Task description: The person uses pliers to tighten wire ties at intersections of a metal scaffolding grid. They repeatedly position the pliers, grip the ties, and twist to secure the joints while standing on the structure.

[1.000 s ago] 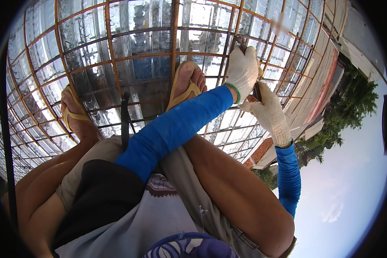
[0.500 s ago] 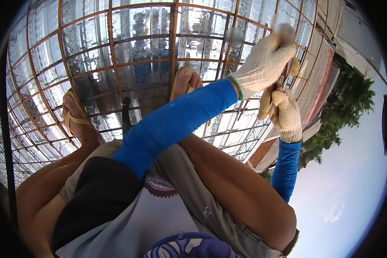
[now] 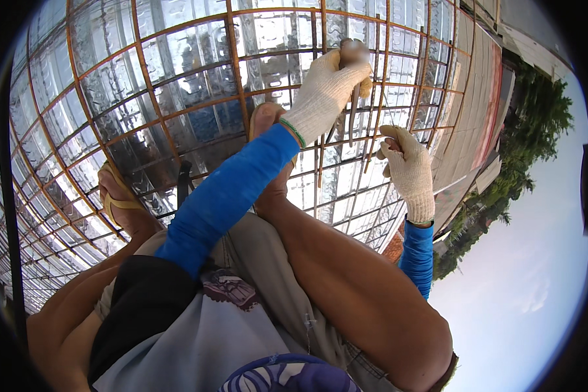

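My left hand, in a cream knit glove, is closed over the rebar mesh. Its fingers wrap a slim metal tool, whose narrow grey end hangs below the glove; a blur covers the tool's upper part and the fingertips. To the right and nearer me is my right hand, gloved alike, its fingers curled together in a pinch. A fine line like a wire runs up from those fingers, but what they hold is too small to make out. Blue sleeves cover both forearms.
Shiny corrugated metal sheeting lies beneath the rusty bars. My feet, in yellow flip-flops, stand on the mesh. A dark strap-like piece is near my left knee. Beyond the right edge are roofing, trees and sky.
Both hands were close together farther right. My left hand has moved left across the mesh with the tool, and my right hand slightly left, so a gap now separates them.
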`<state>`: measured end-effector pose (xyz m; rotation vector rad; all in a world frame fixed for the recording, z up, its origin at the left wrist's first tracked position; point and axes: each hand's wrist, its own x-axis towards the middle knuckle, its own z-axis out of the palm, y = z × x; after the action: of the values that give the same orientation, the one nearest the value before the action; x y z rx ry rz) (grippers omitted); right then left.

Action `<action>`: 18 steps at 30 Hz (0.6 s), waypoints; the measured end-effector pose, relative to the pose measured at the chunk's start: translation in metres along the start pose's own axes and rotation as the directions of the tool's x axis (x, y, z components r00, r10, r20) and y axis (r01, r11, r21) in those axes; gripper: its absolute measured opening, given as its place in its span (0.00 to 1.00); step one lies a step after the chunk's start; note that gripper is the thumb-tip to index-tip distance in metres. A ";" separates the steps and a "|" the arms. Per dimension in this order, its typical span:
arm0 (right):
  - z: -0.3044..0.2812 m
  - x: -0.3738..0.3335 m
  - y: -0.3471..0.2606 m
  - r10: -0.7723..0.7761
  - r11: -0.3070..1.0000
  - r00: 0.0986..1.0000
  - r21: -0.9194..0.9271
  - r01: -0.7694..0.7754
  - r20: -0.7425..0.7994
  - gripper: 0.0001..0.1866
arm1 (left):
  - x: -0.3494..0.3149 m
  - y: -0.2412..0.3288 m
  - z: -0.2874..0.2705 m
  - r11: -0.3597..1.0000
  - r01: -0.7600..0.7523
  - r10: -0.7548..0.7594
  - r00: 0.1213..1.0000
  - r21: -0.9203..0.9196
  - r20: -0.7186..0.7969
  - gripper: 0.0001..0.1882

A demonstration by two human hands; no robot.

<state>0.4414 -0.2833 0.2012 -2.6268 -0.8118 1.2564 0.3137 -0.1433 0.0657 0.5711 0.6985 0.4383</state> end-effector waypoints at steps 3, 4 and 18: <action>-0.002 0.003 0.000 -0.063 0.993 0.998 0.097 0.062 0.017 0.21 | -0.004 -0.003 -0.001 0.999 -0.011 0.009 0.999 0.039 0.035 0.18; -0.002 0.005 -0.001 -0.091 0.990 0.996 0.106 0.090 0.001 0.21 | -0.007 -0.006 0.003 0.999 0.000 0.000 1.000 0.044 0.009 0.19; -0.023 0.033 0.030 -0.276 0.945 0.953 -0.216 0.246 -0.122 0.19 | -0.062 -0.083 0.037 0.634 0.192 -0.357 0.932 0.749 0.064 0.23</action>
<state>0.4880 -0.2891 0.1843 -2.6070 -1.2676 0.9389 0.3126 -0.2532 0.0670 1.2402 0.7344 -0.2354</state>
